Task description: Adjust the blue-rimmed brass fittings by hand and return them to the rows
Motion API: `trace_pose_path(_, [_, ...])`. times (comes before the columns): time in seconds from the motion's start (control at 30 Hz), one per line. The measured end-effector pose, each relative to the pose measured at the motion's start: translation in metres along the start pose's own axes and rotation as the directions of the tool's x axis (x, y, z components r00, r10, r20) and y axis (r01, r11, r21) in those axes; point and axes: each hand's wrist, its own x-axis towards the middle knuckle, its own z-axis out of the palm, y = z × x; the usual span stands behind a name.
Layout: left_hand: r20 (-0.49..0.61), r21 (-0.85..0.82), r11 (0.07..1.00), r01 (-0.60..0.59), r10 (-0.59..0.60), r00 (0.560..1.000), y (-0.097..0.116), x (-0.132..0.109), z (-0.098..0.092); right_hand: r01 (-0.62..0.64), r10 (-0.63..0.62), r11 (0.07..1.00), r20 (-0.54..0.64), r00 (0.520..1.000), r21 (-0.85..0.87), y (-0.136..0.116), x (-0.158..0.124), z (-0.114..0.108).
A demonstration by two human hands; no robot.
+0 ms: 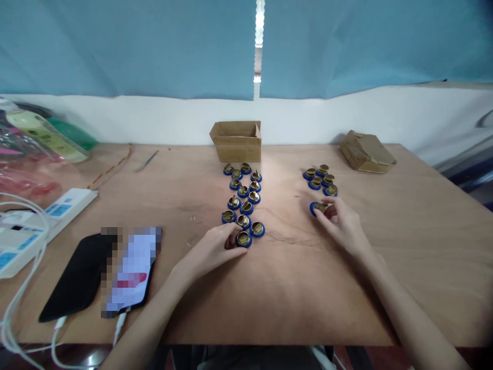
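Several round blue-rimmed discs with brass fittings lie in a cluster (243, 198) at the middle of the wooden table (292, 288). My left hand (215, 249) pinches the nearest disc (244, 239) at the cluster's front edge. A smaller group of the same discs (321, 180) lies further right. My right hand (341, 222) rests just in front of that group, its fingers closed on one disc (318, 207) that touches the table.
An open cardboard box (236, 140) stands behind the cluster, a closed brown packet (366, 151) at the back right. A phone (131, 270) on a black case, a power strip (34, 226) with white cables, tweezers (146, 161) and plastic bags (42, 139) fill the left side.
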Motion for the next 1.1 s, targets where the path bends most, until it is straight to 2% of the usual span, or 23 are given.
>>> trace_pose_path(0.1, [-0.14, -0.022, 0.999, -0.032, 0.028, 0.99, 0.004, 0.0, 0.0, 0.13, -0.128, 0.982, -0.025, 0.992, 0.137, -0.032, -0.013, 0.011])
trace_pose_path(0.2, [-0.269, -0.176, 0.979, -0.101, 0.051, 0.962, 0.011, -0.001, 0.001, 0.202, -0.212, 0.917, -0.009, 0.977, 0.343, -0.071, -0.032, 0.027])
trace_pose_path(0.27, [-0.246, -0.356, 0.923, -0.146, 0.058, 0.968, 0.017, -0.002, 0.003, 0.249, -0.281, 0.864, 0.007, 0.96, 0.437, -0.095, -0.044, 0.037])
trace_pose_path(0.37, [-0.085, -0.602, 0.79, -0.12, 0.086, 0.993, 0.022, -0.002, 0.008, 0.34, -0.395, 0.799, 0.006, 0.919, 0.495, -0.119, -0.056, 0.047])
trace_pose_path(0.47, [-0.01, -0.703, 0.707, -0.078, 0.101, 0.995, 0.022, 0.0, 0.014, 0.39, -0.432, 0.765, -0.04, 0.901, 0.513, -0.13, -0.058, 0.053])
trace_pose_path(0.67, [-0.038, -0.776, 0.627, -0.07, 0.064, 0.997, 0.018, 0.003, 0.012, 0.41, -0.394, 0.756, -0.145, 0.908, 0.51, -0.142, -0.053, 0.062])
trace_pose_path(0.77, [-0.106, -0.768, 0.632, -0.105, 0.036, 0.994, 0.016, 0.002, 0.0, 0.429, -0.405, 0.761, -0.161, 0.9, 0.487, -0.145, -0.051, 0.067])
trace_pose_path(0.87, [-0.275, -0.719, 0.671, -0.182, -0.034, 0.961, 0.01, 0.0, -0.02, 0.429, -0.412, 0.781, -0.142, 0.9, 0.454, -0.15, -0.052, 0.069])
trace_pose_path(0.93, [-0.406, -0.666, 0.713, -0.222, -0.097, 0.909, 0.001, 0.0, -0.033, 0.385, -0.415, 0.825, -0.019, 0.91, 0.415, -0.158, -0.051, 0.069])
trace_pose_path(1.0, [-0.544, -0.617, 0.74, -0.269, -0.154, 0.825, -0.008, 0.001, -0.043, 0.304, -0.387, 0.897, 0.24, 0.89, 0.321, -0.173, -0.047, 0.072])
trace_pose_path(1.03, [-0.589, -0.599, 0.749, -0.283, -0.173, 0.789, -0.012, 0.003, -0.046, 0.27, -0.355, 0.928, 0.386, 0.851, 0.256, -0.181, -0.043, 0.076])
trace_pose_path(1.1, [-0.647, -0.566, 0.77, -0.295, -0.194, 0.737, -0.018, 0.007, -0.047, 0.257, -0.29, 0.956, 0.616, 0.732, 0.144, -0.199, -0.032, 0.09])
